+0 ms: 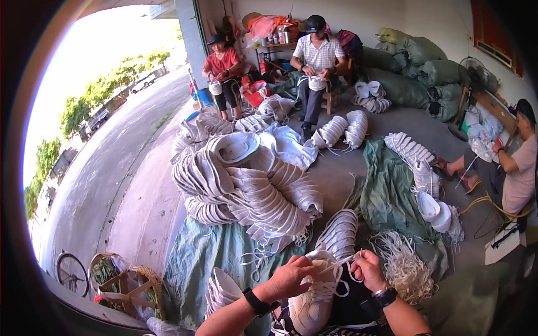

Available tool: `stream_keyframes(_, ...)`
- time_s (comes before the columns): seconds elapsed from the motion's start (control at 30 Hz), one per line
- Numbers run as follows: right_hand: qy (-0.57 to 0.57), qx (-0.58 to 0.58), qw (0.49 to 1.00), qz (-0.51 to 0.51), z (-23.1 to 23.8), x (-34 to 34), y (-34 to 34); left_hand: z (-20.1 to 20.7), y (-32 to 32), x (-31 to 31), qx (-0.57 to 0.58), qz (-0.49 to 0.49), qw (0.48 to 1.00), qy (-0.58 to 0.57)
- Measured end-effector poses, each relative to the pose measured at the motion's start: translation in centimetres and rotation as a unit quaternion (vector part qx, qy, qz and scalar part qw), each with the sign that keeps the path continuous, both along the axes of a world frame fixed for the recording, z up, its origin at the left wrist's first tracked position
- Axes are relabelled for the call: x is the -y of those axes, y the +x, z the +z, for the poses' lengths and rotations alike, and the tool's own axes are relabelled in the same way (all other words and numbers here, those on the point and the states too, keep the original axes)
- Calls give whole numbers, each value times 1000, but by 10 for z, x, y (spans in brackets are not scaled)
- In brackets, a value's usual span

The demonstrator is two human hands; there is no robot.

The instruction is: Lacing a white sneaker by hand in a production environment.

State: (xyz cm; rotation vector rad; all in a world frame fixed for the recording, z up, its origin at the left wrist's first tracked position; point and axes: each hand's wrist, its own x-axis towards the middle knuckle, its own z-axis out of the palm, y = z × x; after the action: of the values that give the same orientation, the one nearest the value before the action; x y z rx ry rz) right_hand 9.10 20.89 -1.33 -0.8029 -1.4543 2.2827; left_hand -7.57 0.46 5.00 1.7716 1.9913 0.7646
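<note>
A white shoe upper [307, 315] rests on my lap, toe pointing toward me, with white laces crossing its front. Over its opening, my left hand [290, 278] is closed, thumb and fingers pinching a white shoelace [335, 265] near the eyelets. To the right and slightly apart, my right hand [368, 270] pinches the lace as well, and a stretch of it runs between both hands. A loose loop hangs down beside the upper. Just beyond my hands lies a nested row of white uppers [339, 231]. Dark bands circle both wrists.
A big heap of stacked uppers [241, 187] lies ahead on green sheeting [193, 255]. Loose laces [404, 263] are piled to the right. Three people sit working around the room. Stuffed green sacks [428, 53], a fan [473, 73] and a wicker basket [148, 274] stand around.
</note>
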Motion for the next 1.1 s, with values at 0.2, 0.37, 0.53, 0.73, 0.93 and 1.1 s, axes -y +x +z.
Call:
stream_keyframes(0.2,-9,-2,1000,-1,-1,-1,2,0,3,4,-15,-5,1000,-20)
stream_keyframes(0.37,-15,16,1000,-15,-1,-2,2,0,3,2,-30,-16,999,-36)
stream_keyframes(0.53,-19,-13,1000,1,-1,-3,4,2,6,1,-23,-11,999,-40)
stream_keyframes(0.73,-14,2,1000,-2,-6,-6,6,2,9,0,-19,-3,1000,-21)
stream_keyframes(0.93,-30,1,1000,-6,-6,-7,6,7,11,-3,-15,4,1000,-18)
stream_keyframes(1.1,-179,-89,980,-25,-36,-25,16,-1,10,-6,-54,4,998,-6)
